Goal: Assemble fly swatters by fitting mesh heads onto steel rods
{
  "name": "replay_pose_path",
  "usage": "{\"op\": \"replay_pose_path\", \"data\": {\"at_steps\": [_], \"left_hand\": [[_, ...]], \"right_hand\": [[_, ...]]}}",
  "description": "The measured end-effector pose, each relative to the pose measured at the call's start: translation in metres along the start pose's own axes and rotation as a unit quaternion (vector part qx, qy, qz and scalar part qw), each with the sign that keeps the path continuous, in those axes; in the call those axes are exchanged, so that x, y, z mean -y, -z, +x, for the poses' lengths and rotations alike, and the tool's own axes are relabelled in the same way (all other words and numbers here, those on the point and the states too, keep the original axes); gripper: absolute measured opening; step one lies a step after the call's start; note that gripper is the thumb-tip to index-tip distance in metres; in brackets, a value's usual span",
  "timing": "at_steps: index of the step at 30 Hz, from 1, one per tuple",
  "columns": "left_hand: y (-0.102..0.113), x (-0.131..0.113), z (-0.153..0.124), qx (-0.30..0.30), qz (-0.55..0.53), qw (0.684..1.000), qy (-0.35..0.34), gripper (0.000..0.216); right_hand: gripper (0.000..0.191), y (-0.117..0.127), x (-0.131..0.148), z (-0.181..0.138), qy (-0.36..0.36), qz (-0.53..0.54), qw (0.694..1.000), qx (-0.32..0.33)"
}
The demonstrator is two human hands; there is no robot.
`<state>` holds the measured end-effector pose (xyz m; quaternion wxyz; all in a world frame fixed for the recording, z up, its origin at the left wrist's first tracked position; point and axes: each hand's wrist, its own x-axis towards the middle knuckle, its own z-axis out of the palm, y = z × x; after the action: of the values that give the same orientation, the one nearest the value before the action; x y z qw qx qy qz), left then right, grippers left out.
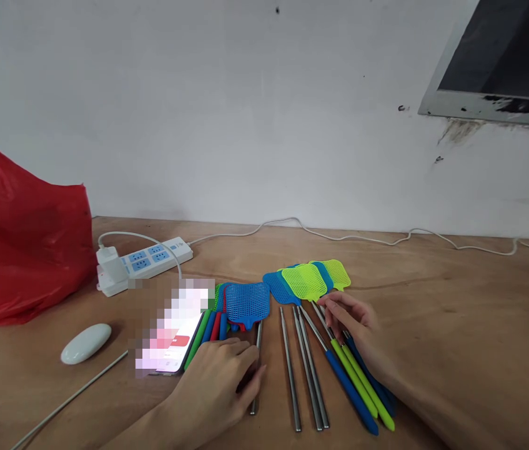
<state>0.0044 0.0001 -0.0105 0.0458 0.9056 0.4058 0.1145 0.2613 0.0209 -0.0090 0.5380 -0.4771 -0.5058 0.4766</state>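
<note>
My left hand (pixel 222 381) is curled low over the table, fingers bent and thumb across a thin metal rod (pixel 258 340); the fingertips are partly hidden. Beside it lie coloured handles, with a stack of fly swatter heads topped by a blue head (pixel 247 302). My right hand (pixel 351 319) has its thumb and fingers pinched at the neck of a lime-green fly swatter (pixel 305 281); the exact contact is small. Below that hand, lime-green handles (pixel 355 378) and a blue handle (pixel 351 392) fan toward me. Several bare metal rods (pixel 291 375) lie between my hands.
A lit phone (pixel 177 337) rests left of the handles, near a white power strip (pixel 147 259). Farther left are a white oval object (pixel 86 344) and a red plastic bag (pixel 25 250). A white cable (pixel 348 237) runs along the wall.
</note>
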Motion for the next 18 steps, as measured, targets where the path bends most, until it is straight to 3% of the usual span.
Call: {"op": "replay_pose_path", "data": {"at_steps": [5, 13, 18], "left_hand": [[0.001, -0.001, -0.001, -0.029, -0.06, 0.997, -0.046, 0.017], [0.006, -0.01, -0.001, 0.02, -0.133, 0.989, -0.061, 0.007], [0.005, -0.008, 0.0, 0.027, -0.17, 0.983, -0.057, 0.023]], "right_hand": [[0.037, 0.0, 0.0, 0.0, 0.005, -0.015, 1.0, -0.006], [0.037, 0.001, -0.001, -0.002, 0.011, -0.029, 1.0, 0.002], [0.037, 0.0, -0.001, -0.002, 0.018, -0.035, 0.999, 0.008]]}}
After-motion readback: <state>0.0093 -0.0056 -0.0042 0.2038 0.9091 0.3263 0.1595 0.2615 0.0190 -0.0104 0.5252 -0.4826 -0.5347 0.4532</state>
